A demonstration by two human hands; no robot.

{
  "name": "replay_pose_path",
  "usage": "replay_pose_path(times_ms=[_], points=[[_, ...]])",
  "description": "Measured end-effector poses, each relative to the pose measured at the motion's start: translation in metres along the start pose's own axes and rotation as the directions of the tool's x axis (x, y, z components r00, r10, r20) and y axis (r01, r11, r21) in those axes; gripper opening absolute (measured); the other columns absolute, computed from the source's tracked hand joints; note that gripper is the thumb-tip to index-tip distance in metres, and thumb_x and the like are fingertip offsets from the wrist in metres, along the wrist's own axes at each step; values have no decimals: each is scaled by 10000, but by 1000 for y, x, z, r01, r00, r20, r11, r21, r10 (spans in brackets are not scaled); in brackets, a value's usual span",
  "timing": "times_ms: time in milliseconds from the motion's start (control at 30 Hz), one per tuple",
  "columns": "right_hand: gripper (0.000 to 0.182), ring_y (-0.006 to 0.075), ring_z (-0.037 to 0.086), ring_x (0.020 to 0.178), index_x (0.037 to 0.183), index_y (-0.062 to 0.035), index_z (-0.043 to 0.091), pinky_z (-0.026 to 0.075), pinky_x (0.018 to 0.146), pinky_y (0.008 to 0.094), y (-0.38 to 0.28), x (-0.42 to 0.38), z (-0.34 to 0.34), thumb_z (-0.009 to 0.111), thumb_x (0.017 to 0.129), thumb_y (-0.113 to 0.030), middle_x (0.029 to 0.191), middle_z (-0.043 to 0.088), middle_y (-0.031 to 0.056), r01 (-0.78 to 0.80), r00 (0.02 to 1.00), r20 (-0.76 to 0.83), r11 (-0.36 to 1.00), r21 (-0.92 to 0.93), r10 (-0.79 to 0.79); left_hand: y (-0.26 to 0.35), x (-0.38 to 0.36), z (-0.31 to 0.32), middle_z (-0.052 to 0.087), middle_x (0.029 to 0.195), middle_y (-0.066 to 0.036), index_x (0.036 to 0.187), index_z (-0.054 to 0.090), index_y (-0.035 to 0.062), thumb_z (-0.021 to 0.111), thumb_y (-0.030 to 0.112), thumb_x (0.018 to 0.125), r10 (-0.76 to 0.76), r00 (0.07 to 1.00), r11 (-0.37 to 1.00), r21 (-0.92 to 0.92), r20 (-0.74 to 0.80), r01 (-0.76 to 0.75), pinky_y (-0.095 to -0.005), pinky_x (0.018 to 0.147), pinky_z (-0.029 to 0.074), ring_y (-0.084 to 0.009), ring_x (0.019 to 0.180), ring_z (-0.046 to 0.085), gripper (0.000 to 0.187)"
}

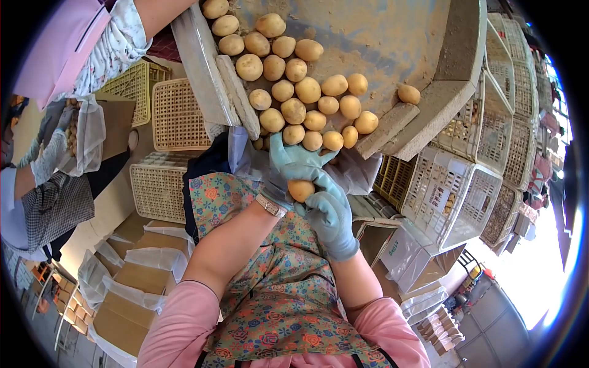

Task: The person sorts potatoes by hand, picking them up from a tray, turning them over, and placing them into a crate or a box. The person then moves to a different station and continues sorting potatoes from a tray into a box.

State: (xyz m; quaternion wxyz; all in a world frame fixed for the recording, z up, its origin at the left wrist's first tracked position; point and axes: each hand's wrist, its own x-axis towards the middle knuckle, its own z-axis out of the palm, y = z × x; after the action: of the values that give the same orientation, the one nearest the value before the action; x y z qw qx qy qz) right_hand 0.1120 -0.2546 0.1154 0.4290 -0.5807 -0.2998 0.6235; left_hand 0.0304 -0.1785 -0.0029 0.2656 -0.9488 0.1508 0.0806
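Both my hands wear light blue-green gloves with greyish patches. My right hand (332, 211) curls its fingers and thumb around a single potato (300, 191), close in front of my apron (270, 270). Just beyond it, and partly behind it, my left hand (297, 156) reaches to the near edge of the potato pile with its fingers spread. Its fingertips are by the nearest potatoes (312, 140); whether they touch is hard to tell. Several more potatoes (293, 111) lie together on the dusty sorting tray (380, 37). One lone potato (409, 94) sits at the tray's right side.
Wooden boards (389, 130) border the tray's near opening. Plastic crates (445, 193) are stacked on the right, and others (179, 113) stand on the left. Lined cardboard boxes (126, 319) are at lower left. Another person's gloved hands (52, 150) hold a bag at far left; a co-worker's arm (156, 15) enters above.
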Motion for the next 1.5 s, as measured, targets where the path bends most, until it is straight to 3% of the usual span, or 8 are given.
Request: replay_pose_path(times_ms=[167,233,467,533,667,733,833,1500], points=[[558,135,594,920,1328,59,612,494,757,248,16,-8,1,503,799,-81,1250,635,112,103,992,-65,994,-36,-105,-11,-2,5,511,1444,-50,1364,526,129,563,326,1011,-8,1000,1000,-6,-1,8,-431,1116,403,-257,1370,448,406],[577,123,587,869,1378,48,594,471,730,229,-1,-11,2,516,836,-133,1253,633,120,-102,992,-30,938,331,119,-15,-3,6,506,1451,-54,1374,517,127,560,331,1013,-9,1000,1000,-8,-2,9,-437,1122,400,-262,1375,444,417],[525,167,623,861,1386,-6,591,498,750,242,-1,-7,0,539,873,-104,1213,663,140,-204,977,-25,965,163,210,-22,-3,8,488,1478,-70,1408,486,119,548,351,1020,-8,1000,1000,-8,-9,8,-459,1143,386,-280,1395,430,456],[441,228,667,862,1313,-35,603,534,760,285,16,0,0,575,873,-16,1211,676,200,312,949,55,907,-283,-309,-24,-2,7,483,1485,-75,1418,478,117,544,357,1022,-10,1000,1000,-7,-11,10,-465,1149,382,-285,1401,426,468],[416,120,629,843,1326,35,639,504,704,260,31,9,7,465,993,-143,1205,687,138,624,702,112,533,-571,-703,-22,0,5,473,1500,-83,1437,460,112,537,368,1026,-2,1000,1000,-7,-12,2,-477,1161,374,-295,1412,417,490],[455,119,634,836,1316,23,659,503,684,254,0,-4,13,389,1058,-236,1217,689,119,208,972,-35,915,-346,-234,-18,1,3,468,1507,-88,1447,451,110,534,374,1028,0,1000,1000,-6,-13,0,-483,1167,370,-300,1418,413,502],[536,98,616,810,1337,19,653,488,683,233,-13,-7,14,306,1094,-309,1214,694,104,-152,987,-22,973,175,158,-15,2,2,460,1519,-95,1461,438,107,528,382,1031,10,1000,1000,-8,-13,-10,-492,1176,364,-307,1427,407,519],[505,69,590,780,1338,8,655,500,686,233,-15,-9,6,384,927,-102,1206,694,82,-110,993,35,994,18,110,-185,-136,46,410,1593,-140,1558,350,84,493,439,1052,265,960,960,-65,-92,-271,-553,1236,324,-357,1483,366,635]])
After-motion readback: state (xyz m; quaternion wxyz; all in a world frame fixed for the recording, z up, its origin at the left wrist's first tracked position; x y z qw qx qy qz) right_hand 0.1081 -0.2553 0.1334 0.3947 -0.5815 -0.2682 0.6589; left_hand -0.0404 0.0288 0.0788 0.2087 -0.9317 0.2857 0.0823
